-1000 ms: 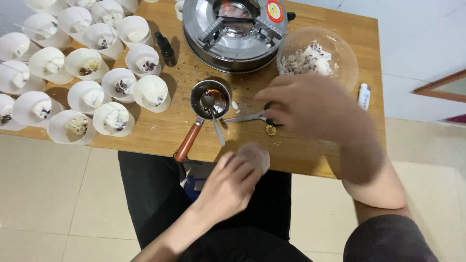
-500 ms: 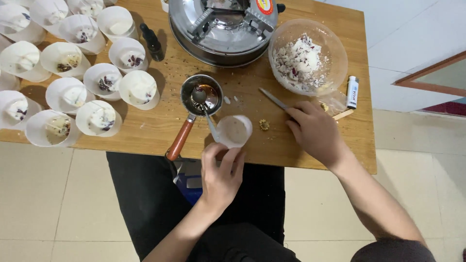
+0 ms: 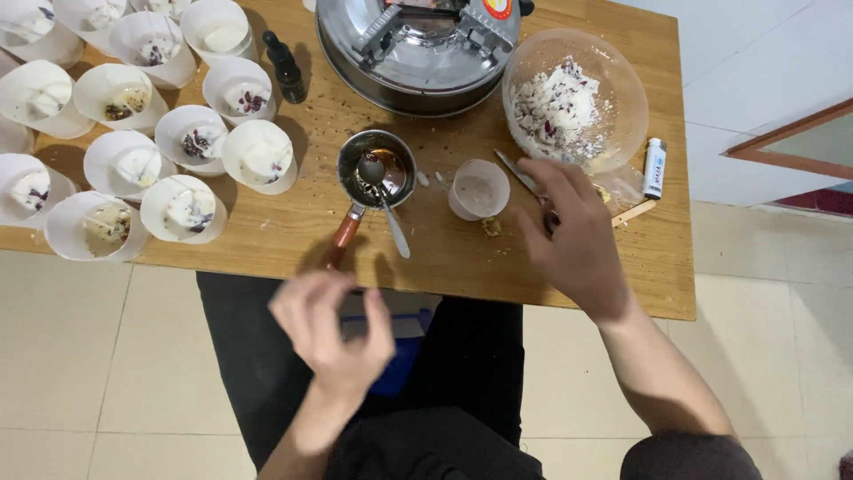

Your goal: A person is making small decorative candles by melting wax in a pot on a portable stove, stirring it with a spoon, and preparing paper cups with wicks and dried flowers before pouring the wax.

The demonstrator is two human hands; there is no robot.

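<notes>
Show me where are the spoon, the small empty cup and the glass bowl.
spoon (image 3: 384,201): head view, on its handle by the pot rim.
cup (image 3: 480,189): head view, on its inner bottom.
bowl (image 3: 625,87): head view, on its bare right wall.

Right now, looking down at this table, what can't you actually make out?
- Head view: a thin metal tool runs under the right hand; its far end is hidden.
- Left hand is motion-blurred; its fingers look empty.
- Paper cups at the left edge are cut off.
- The small pan's contents are too small to identify.
</notes>
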